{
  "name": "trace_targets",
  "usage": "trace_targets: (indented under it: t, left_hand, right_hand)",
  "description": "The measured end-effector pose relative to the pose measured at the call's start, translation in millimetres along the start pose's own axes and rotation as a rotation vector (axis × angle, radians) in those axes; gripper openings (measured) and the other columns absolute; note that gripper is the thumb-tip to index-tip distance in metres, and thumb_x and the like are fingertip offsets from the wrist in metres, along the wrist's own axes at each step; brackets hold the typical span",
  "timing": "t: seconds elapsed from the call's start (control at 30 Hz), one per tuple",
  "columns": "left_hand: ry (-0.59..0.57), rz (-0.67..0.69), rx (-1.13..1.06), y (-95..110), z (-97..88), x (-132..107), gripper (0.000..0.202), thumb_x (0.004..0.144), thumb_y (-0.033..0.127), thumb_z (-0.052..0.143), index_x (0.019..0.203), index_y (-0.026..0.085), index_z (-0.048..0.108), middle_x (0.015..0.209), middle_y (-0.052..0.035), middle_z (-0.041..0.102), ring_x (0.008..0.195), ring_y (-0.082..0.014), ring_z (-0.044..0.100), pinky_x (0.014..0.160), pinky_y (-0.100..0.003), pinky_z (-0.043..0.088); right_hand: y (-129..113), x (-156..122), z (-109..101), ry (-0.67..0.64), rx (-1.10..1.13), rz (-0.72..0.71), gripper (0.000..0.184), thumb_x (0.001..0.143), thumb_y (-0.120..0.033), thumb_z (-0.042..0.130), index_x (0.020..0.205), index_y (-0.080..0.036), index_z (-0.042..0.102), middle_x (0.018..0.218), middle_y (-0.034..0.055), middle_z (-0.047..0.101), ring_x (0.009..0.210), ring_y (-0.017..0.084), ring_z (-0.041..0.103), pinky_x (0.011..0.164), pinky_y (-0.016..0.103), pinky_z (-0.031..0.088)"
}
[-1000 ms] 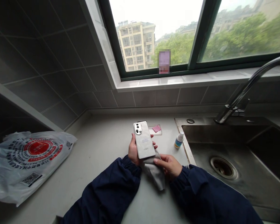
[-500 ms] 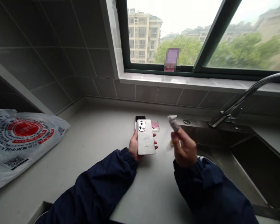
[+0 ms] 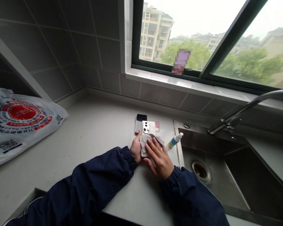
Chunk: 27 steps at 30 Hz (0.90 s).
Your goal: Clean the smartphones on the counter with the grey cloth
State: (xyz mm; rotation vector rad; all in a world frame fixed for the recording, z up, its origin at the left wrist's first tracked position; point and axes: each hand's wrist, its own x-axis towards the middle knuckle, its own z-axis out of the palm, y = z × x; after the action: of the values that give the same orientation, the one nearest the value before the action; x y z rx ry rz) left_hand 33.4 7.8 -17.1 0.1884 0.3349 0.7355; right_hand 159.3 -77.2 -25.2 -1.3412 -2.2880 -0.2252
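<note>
My left hand (image 3: 136,148) is closed round the lower left side of a pale smartphone (image 3: 152,126), its back with the round camera lenses facing up. Across the phone's lower half lies a light grey cloth (image 3: 144,139). The fingers of my right hand (image 3: 159,160) are stretched out and spread flat over this cloth, pressing it against the phone; the thumb is apart from it. Just right of my right hand, a small white spray bottle (image 3: 174,141) with a blue and yellow label is on the counter. Behind the pale phone lie a dark-screened phone (image 3: 141,121) and a clear case (image 3: 158,123) with something pink in it.
The pale counter (image 3: 96,125) runs up to a tiled wall. A steel sink (image 3: 217,169) with a curved tap (image 3: 235,111) is on the right. A printed plastic bag (image 3: 21,125) rests at the left. A window stands above the ledge (image 3: 155,77).
My right hand has moved left and down, bringing the cloth from the air onto the phone's back, and its fingers have spread out. The spray bottle and sink drain have come into view.
</note>
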Motion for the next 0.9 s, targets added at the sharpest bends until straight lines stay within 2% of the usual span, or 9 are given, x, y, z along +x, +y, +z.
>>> trace_targets:
  t: [0.2,0.33,0.43,0.57,0.73,0.83,0.9]
  left_hand:
    - [-0.044,-0.044,0.057,-7,-4.0,0,0.066,0.093,0.058,0.036,0.131,0.007,0.055,0.115,-0.0173,0.069,0.116,-0.0283,0.061,0.106,-0.038,0.039]
    - [-0.11,-0.052,0.036,-12,5.6,-4,0.068,0.098,0.054,0.025,0.138,0.005,0.048,0.128,-0.0177,0.062,0.126,-0.025,0.054,0.113,-0.035,0.03]
    - [-0.169,-0.065,0.069,-15,7.3,-3,0.07,0.097,0.056,0.021,0.141,0.007,0.045,0.134,-0.0169,0.058,0.129,-0.0245,0.051,0.114,-0.034,0.028]
    - [-0.227,-0.061,0.14,-16,4.3,-3,0.067,0.097,0.057,0.024,0.14,0.011,0.047,0.138,-0.0155,0.055,0.131,-0.0255,0.049,0.113,-0.034,0.029]
    - [-0.134,-0.025,0.163,-13,13.0,-11,0.061,0.098,0.053,0.025,0.141,0.016,0.047,0.136,-0.0128,0.058,0.13,-0.0255,0.05,0.111,-0.037,0.033]
    - [-0.145,0.001,0.111,-13,19.5,-13,0.06,0.099,0.051,0.022,0.142,0.017,0.046,0.139,-0.0104,0.056,0.134,-0.022,0.045,0.114,-0.034,0.03]
    - [-0.143,0.003,0.055,-14,20.0,-12,0.063,0.099,0.052,0.02,0.142,0.015,0.046,0.139,-0.0102,0.055,0.136,-0.02,0.043,0.116,-0.032,0.027]
  right_hand:
    - [1,2,2,-0.015,-0.077,0.104,0.064,0.097,-0.036,0.043,0.153,-0.014,0.022,0.156,0.0162,0.027,0.145,0.033,0.023,0.113,0.055,0.024]
    - [2,3,3,0.012,-0.109,0.201,0.069,0.098,-0.04,0.041,0.155,-0.014,0.012,0.158,0.0176,0.02,0.146,0.035,0.019,0.113,0.058,0.02]
    - [8,4,4,0.05,-0.117,0.221,0.072,0.098,-0.042,0.041,0.155,-0.014,0.007,0.158,0.0184,0.019,0.146,0.037,0.017,0.112,0.06,0.02]
    - [19,10,3,0.111,-0.135,0.235,0.073,0.098,-0.041,0.041,0.155,-0.014,0.005,0.158,0.0186,0.019,0.146,0.038,0.015,0.111,0.062,0.021]
    - [21,25,-1,0.15,-0.133,0.265,0.07,0.099,-0.038,0.04,0.155,-0.018,0.005,0.159,0.0148,0.02,0.147,0.036,0.012,0.113,0.062,0.017]
    - [16,28,1,0.149,-0.108,0.262,0.068,0.099,-0.036,0.039,0.155,-0.017,0.006,0.159,0.0135,0.02,0.147,0.035,0.011,0.115,0.06,0.014]
    - [11,27,3,0.127,-0.095,0.212,0.067,0.099,-0.035,0.04,0.155,-0.016,0.009,0.158,0.0132,0.023,0.147,0.034,0.013,0.116,0.059,0.012]
